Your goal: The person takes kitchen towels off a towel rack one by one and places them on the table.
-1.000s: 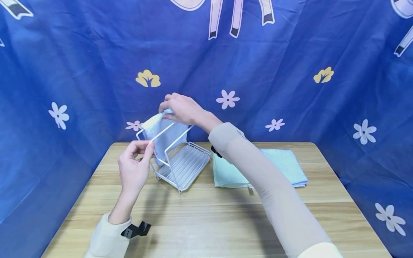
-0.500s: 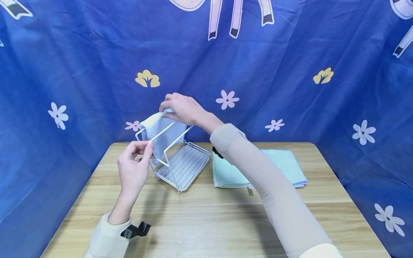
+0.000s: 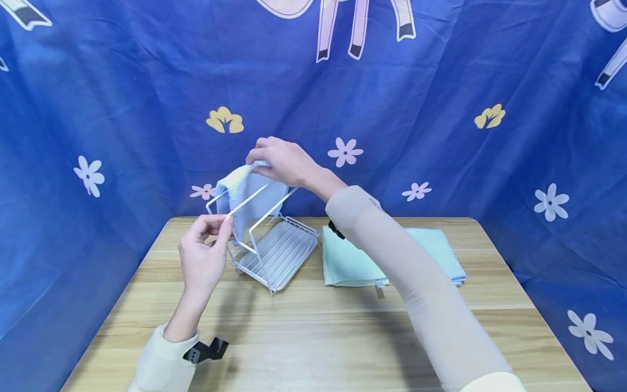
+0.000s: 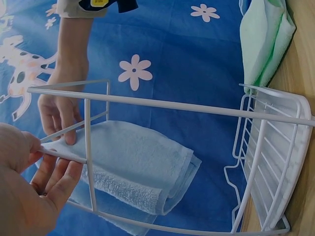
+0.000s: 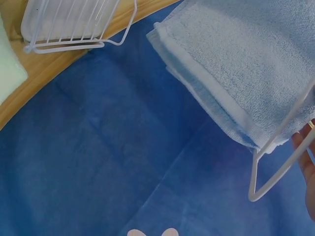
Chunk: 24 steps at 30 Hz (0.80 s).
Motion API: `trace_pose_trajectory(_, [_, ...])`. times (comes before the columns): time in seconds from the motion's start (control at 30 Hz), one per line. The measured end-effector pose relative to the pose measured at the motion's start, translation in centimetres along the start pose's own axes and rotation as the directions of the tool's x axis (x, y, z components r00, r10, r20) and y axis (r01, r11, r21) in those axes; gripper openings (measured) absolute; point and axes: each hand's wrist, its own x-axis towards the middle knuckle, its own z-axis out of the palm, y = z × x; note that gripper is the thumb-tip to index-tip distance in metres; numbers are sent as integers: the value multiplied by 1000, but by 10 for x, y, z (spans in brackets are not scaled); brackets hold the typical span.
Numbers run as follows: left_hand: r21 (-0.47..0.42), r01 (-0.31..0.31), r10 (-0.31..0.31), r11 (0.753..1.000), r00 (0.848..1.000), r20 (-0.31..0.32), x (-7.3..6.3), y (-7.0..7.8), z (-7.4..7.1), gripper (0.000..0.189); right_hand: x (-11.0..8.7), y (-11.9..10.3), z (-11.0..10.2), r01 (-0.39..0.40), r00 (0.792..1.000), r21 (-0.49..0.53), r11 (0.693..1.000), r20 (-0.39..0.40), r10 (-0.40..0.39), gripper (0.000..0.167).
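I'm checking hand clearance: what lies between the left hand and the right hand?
In the head view, a white bar of the wire rack and part of the light-blue towel lie between the left hand and the right hand.

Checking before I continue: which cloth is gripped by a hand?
The light blue towel hanging at the white rack, its top gripped by the right hand; the green cloth lies on the table, ungripped.

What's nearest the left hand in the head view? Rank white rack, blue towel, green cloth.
1. White rack: pinched by the left hand.
2. Blue towel: just beyond, in the right hand's grip.
3. Green cloth: off to the right, on the table.
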Motion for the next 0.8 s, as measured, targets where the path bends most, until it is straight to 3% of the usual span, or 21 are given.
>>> trace_pose_trajectory(0.8, [-3,-16,16,1000,1000,0,0,-1,0,14,-9,5,-24,38,995,72,997,-90,-31,23])
